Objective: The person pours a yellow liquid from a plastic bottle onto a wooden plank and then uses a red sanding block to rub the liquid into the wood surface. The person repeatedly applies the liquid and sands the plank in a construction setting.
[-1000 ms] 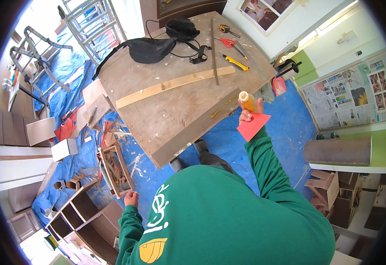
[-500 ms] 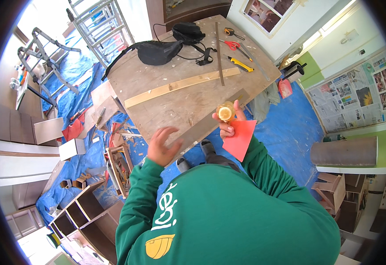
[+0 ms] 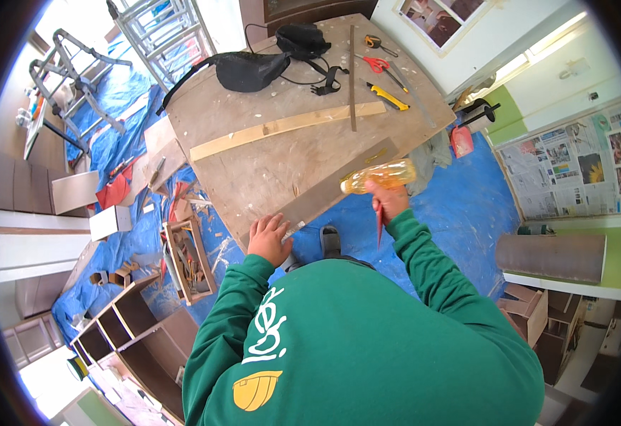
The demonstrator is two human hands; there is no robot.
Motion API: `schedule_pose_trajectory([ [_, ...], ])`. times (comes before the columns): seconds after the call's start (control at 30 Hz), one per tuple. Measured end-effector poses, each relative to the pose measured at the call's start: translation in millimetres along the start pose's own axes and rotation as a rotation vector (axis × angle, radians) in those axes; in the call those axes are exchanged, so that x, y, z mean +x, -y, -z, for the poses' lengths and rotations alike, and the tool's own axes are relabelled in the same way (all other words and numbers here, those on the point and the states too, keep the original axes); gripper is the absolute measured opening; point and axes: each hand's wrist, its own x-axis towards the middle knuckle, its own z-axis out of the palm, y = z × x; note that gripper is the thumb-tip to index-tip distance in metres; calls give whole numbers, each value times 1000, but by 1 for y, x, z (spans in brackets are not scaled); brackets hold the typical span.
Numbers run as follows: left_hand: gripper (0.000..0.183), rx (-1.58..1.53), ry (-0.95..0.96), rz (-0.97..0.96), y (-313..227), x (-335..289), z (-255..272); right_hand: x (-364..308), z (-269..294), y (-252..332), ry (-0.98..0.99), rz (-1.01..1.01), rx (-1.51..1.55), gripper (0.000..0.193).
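Note:
My right hand [image 3: 390, 201] grips a clear plastic bottle of yellow liquid [image 3: 380, 176], now tipped on its side with its narrow end toward the left. The same hand also holds a thin red flat piece [image 3: 379, 226], seen edge-on below the fingers. Under the bottle, a long grey-brown strip [image 3: 325, 186] lies along the near edge of the wooden worktable [image 3: 275, 160]. A glossy yellow streak [image 3: 376, 155] shows toward its far right end. My left hand [image 3: 270, 238] is spread, palm down, on the strip's near left end, gripping nothing.
On the table lie a pale wood batten [image 3: 285, 131], a dark thin strip [image 3: 353, 78], a yellow utility knife [image 3: 389, 97], red-handled scissors [image 3: 378, 65], a tape measure [image 3: 373, 42] and a black waist bag [image 3: 252, 72]. A toolbox [image 3: 188, 259] and ladders [image 3: 172, 42] stand left.
My right hand has turned the bottle from end-on to lying sideways over the strip, and the red piece has swung edge-on. My left hand has come down onto the strip.

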Motion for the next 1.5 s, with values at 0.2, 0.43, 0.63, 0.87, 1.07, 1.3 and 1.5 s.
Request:
schedule_pose_trajectory([
  [0.2, 55, 103, 151, 136, -11, -3, -13, 24, -53, -18, 184, 346, -576, 36],
  [0.43, 55, 136, 182, 170, -15, 2, -14, 32, -54, -34, 328, 537, -772, 44],
  [0.63, 54, 133, 191, 181, -20, 5, -12, 31, -44, -32, 349, 355, -569, 46],
  [0.87, 55, 41, 107, 131, -11, 1, -8, 54, 8, 15, 281, -530, 391, 53],
  [1.07, 67, -345, -149, 7, -27, 39, 29, 28, -50, 25, 596, -753, 609, 69],
  [1.3, 78, -452, -203, -272, -23, 61, 79, 8, -117, 19, 774, -831, 274, 78],
  [1.5, 90, -442, -47, -188, 4, 36, 90, 9, -149, 31, 870, -853, -48, 84],
])
